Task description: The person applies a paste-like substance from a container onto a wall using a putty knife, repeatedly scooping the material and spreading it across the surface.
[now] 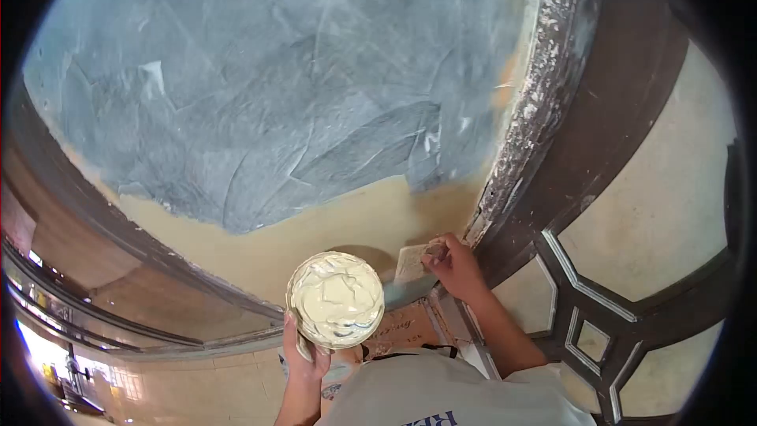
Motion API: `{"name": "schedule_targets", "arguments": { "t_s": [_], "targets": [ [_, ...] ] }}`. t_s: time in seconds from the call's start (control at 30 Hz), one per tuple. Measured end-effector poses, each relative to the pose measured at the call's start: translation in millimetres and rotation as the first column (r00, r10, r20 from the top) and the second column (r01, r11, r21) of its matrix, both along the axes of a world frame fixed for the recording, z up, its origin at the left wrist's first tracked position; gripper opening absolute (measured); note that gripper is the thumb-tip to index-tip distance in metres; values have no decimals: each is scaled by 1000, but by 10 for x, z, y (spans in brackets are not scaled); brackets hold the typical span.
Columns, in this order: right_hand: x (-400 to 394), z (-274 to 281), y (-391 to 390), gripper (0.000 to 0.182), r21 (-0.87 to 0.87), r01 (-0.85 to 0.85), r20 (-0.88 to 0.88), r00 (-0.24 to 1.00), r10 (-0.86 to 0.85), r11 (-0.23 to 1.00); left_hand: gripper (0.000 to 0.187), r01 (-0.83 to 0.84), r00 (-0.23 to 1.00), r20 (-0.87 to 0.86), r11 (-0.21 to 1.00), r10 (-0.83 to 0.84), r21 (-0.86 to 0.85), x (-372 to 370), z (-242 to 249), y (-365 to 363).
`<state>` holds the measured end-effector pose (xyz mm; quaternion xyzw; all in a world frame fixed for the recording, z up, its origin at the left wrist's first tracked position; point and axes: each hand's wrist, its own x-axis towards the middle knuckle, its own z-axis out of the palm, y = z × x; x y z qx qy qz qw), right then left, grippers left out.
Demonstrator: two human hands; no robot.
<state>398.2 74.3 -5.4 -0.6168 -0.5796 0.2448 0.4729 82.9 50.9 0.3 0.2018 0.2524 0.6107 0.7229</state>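
Observation:
My left hand (306, 359) grips the lower side of a round tub (293, 276) full of creamy pale-yellow putty (335, 296). A thin pale piece by that thumb is too small to make out. On the right, my right hand (453, 264) is closed around a putty knife (410, 263) with a wide, pale, smeared blade. The blade lies at the lower right part of the wall (315, 110), close to its dark edge. Most of the wall is streaky blue-grey, and a band of pale-yellow coating (347, 213) runs along its bottom.
A dark frame with a paint-spattered edge (528, 102) borders the wall on the right. Beyond it stands a dark panelled door (583, 268) with pale panels. Brown trim (102, 213) curves along the left. Below are a tiled floor (197, 386) and a printed cardboard piece (406, 327).

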Motion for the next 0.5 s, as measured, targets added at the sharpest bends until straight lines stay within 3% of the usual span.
{"name": "schedule_targets", "arguments": {
  "t_s": [0.03, 0.07, 0.1, 0.17, 0.3, 0.43, 0.5],
  "targets": [
    [17, -225, 34, 25, 3, 12, -1, 1000, -12, 1000, 48, 47, 999, 12, 999, -47, 20, -18, -30, -14],
    [16, -449, 75, 23, -88, -3, -344, 939, -28, 996, 48, 91, 996, 22, 995, -92, 41, -19, -45, -17],
    [-5, -523, 99, 21, -165, -50, -643, 763, -69, 985, 49, 68, 998, -9, 997, -68, 20, 19, -45, -16],
    [-6, -663, 133, 24, -176, -51, -707, 702, -91, 983, 50, 82, 996, -30, 997, -82, 10, 65, -79, -28],
    [-105, -432, 189, 24, -166, -62, -804, 587, -98, 984, 51, 85, 994, -68, 996, -86, -26, 53, -177, -65],
    [-146, -318, 356, 24, -80, -48, -826, 562, -40, 996, 50, 50, 992, -114, 996, -58, -68, 79, -172, -91],
    [-248, -272, 433, 19, -40, -16, -789, 614, -22, 999, 49, 61, 991, -117, 994, -72, -93, 102, -113, -117]
  ]
}}
